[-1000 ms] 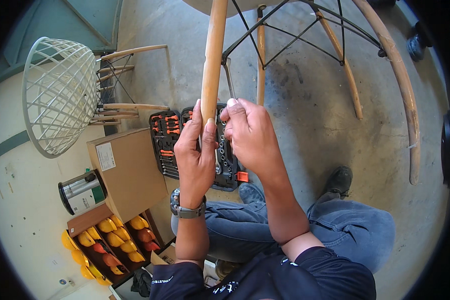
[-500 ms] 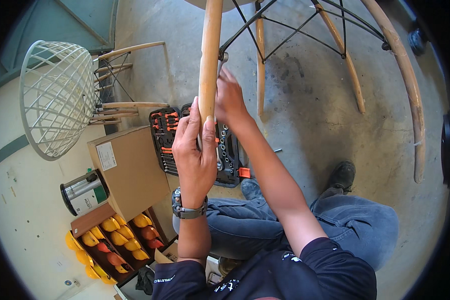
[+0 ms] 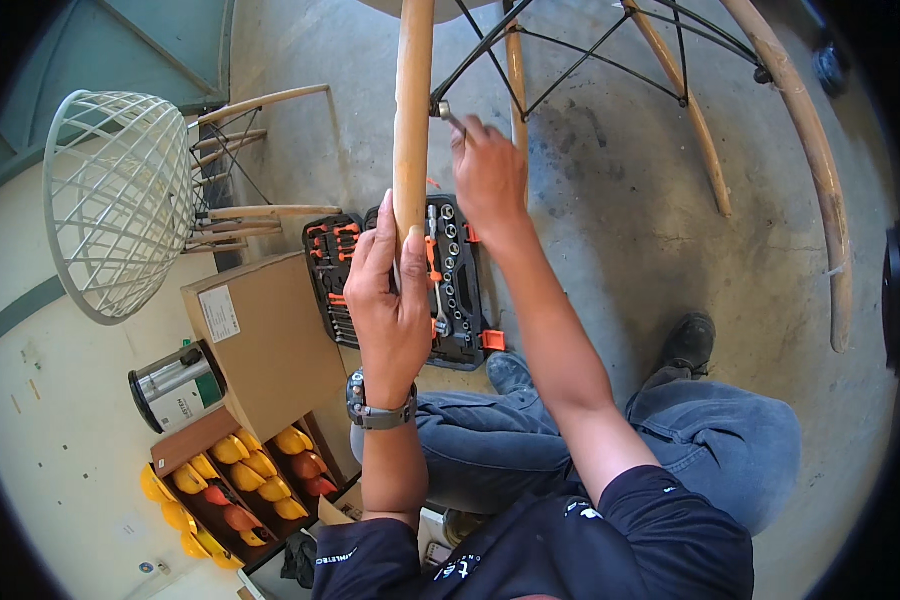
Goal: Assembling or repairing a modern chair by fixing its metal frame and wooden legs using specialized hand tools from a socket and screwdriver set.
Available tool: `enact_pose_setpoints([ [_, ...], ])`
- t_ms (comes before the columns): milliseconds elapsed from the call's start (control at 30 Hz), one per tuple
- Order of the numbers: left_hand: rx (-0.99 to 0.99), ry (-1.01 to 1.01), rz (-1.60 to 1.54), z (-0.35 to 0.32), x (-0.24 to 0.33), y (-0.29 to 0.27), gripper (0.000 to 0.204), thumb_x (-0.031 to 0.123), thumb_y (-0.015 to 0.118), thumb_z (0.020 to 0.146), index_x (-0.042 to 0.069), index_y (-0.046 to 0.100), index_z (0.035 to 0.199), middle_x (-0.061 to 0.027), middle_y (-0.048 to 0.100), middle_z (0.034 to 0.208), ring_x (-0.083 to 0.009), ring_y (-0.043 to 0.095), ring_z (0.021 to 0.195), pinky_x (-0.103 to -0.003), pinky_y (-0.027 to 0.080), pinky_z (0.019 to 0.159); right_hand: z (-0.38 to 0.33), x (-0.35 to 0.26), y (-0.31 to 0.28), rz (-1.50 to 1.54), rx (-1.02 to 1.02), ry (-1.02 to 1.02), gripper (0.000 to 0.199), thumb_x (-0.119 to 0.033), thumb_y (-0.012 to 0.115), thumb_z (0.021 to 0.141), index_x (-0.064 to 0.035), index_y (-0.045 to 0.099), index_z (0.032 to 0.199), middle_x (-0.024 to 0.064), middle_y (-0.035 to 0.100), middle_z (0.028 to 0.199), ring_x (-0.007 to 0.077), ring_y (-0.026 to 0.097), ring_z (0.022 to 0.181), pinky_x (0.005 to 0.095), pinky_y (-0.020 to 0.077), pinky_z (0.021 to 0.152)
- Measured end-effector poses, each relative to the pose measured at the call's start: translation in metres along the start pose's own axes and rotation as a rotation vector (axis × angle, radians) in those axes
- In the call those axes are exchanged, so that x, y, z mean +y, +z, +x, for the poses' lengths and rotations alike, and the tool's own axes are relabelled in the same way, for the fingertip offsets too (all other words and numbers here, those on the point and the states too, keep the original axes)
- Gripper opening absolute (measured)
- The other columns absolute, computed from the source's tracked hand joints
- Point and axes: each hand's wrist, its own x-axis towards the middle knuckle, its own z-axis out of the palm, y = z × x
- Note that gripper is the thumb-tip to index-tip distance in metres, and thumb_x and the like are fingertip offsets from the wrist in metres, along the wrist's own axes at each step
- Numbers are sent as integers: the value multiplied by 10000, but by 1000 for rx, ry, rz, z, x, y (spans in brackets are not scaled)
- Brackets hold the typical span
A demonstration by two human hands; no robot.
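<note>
My left hand [image 3: 385, 305] is wrapped round the lower part of a wooden chair leg [image 3: 413, 110], thumb on one side and fingers on the other. In my right hand [image 3: 490, 178] is a small metal wrench [image 3: 447, 112]. Its head sits at the bolt where the black metal rod frame [image 3: 480, 50] meets the leg. The chair is tipped so its legs point toward me, and its pale seat [image 3: 470, 8] only just shows at the top edge. Other wooden legs [image 3: 795, 120] of it stretch out on the right.
An open tool case [image 3: 460, 290] with sockets and orange-handled tools lies on the floor below my hands. At left stand a white lattice chair [image 3: 120, 210], a cardboard box [image 3: 270, 330], a metal bin [image 3: 177, 385] and a shelf of yellow and red helmets [image 3: 235, 450].
My right hand has swung rightward and away from the leg with the wrench, whose head stays at the bolt. My left hand keeps its hold on the leg.
</note>
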Motion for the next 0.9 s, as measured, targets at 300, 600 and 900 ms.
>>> enact_pose_setpoints([
  [300, 3, 29, -18, 2, -6, 4, 433, 147, 535, 1024, 6, 484, 1431, -13, 557, 919, -36, 504, 633, -206, 454, 545, -3, -4, -35, 125, -190, 65, 388, -334, 436, 1013, -29, 653, 909, 233, 663, 802, 463, 632, 779, 565, 480, 738],
  [600, 1, 7, -31, 2, 4, 5, 428, 138, 545, 1020, 6, 494, 1424, -5, 532, 884, -30, 500, 631, -196, 437, 540, -8, -35, -88, 143, -487, 195, 536, -359, 483, 974, 71, 623, 685, 317, 598, 732, 497, 611, 794, 542, 471, 787],
  [900, 36, 23, 33, 2, 2, 6, 408, 145, 554, 1006, -54, 529, 1361, -110, 568, 823, -149, 528, 677, -310, 438, 610, -20, -47, -110, 131, -501, 93, 446, -273, 490, 943, 81, 637, 716, 315, 600, 737, 482, 619, 786, 521, 491, 763],
])
